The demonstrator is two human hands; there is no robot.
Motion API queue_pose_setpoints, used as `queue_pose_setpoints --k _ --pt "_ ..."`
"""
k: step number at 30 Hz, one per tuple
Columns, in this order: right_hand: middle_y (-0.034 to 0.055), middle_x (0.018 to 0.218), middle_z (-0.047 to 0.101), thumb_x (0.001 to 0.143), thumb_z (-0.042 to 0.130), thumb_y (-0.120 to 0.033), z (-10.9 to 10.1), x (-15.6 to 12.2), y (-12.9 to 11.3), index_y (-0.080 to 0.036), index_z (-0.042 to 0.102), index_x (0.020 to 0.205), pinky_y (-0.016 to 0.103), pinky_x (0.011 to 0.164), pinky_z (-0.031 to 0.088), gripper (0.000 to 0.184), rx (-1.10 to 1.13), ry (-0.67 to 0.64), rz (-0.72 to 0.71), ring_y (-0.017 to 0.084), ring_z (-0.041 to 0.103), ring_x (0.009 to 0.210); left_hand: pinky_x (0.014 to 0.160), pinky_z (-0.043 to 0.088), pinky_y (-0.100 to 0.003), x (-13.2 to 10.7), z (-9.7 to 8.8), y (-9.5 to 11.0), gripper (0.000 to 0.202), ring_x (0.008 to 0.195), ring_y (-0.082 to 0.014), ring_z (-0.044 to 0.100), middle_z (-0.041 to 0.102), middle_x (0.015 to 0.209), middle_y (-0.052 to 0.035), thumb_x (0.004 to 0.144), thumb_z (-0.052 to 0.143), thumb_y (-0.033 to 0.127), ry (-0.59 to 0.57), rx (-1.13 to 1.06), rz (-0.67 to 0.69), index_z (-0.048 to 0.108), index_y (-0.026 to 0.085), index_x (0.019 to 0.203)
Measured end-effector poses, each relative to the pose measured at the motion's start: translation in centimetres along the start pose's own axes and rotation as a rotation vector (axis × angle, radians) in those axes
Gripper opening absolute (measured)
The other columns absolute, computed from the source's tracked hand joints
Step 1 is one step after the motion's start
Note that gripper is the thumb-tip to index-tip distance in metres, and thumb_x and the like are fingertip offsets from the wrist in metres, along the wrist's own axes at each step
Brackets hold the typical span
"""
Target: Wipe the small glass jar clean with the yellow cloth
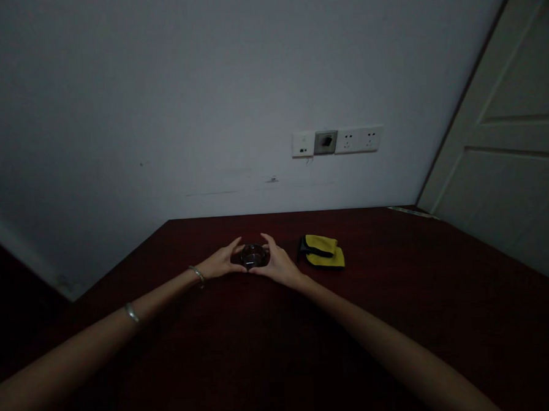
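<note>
A small round see-through glass bowl (253, 255) stands on the dark red table, looking dark in the dim light. From its left side my left hand (220, 261) curves round it, thumb at the near side and fingers at the far side. On the opposite side my right hand (277, 264) cups it in the same way. Both thumbs come close together in front of the bowl. To the right of my right hand lies a folded yellow cloth (325, 252) with black edging.
The dark red table (263, 341) reaches back to a pale wall (205, 111). Sockets and switches (338, 141) sit on the wall above the table. A white panelled door (505, 138) stands at the right. A flat pale strip (413, 212) lies at the table's back right edge.
</note>
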State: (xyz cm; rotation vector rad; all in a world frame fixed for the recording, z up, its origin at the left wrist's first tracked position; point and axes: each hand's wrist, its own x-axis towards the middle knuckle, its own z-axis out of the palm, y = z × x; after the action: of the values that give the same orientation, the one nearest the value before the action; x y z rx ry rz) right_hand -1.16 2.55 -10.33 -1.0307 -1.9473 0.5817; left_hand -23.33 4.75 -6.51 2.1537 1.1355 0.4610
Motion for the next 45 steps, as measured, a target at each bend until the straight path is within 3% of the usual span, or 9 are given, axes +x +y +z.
queue_pose_setpoints --k 10,26,33,45 --pt "0.0156 0.118 0.057 0.058 0.082 -0.040 0.4 -0.7 0.8 -0.017 0.025 0.142 0.044 0.092 0.046 0.104 -0.011 -0.011 0.039 0.029 0.057 0.112 0.115 0.017 -0.045 0.7 0.6 0.0 0.114 0.140 -0.0280 0.030 0.032 0.149 -0.0196 0.067 0.072 0.041 -0.074 0.048 -0.020 -0.002 0.013 0.149" --pt "0.0133 0.116 0.056 0.059 0.081 -0.043 1.1 -0.6 1.6 -0.018 0.025 0.142 0.047 0.096 0.044 0.103 -0.003 -0.025 0.027 0.029 0.055 0.112 0.113 0.022 -0.047 0.6 0.7 -0.5 0.113 0.138 -0.0278 0.033 0.038 0.146 -0.0180 0.067 0.071 0.038 -0.069 0.045 -0.018 -0.003 0.015 0.149" --pt "0.0147 0.118 0.054 0.060 0.080 -0.041 1.3 -0.6 1.4 -0.018 0.025 0.142 0.047 0.095 0.044 0.102 -0.001 -0.015 0.022 0.030 0.054 0.114 0.115 0.019 -0.046 0.7 0.5 -1.1 0.115 0.139 -0.0275 0.031 0.035 0.147 -0.0205 0.067 0.070 0.039 -0.081 0.048 -0.037 -0.005 0.010 0.148" --pt "0.0149 0.122 0.052 0.061 0.081 -0.041 2.0 -0.2 0.9 -0.021 0.024 0.143 0.049 0.098 0.042 0.102 -0.007 -0.029 0.008 0.032 0.050 0.119 0.113 0.023 -0.048 0.0 -0.1 -1.5 0.114 0.138 -0.0278 0.035 0.037 0.147 -0.0182 0.068 0.070 0.038 -0.083 0.007 -0.040 -0.006 0.016 0.149"
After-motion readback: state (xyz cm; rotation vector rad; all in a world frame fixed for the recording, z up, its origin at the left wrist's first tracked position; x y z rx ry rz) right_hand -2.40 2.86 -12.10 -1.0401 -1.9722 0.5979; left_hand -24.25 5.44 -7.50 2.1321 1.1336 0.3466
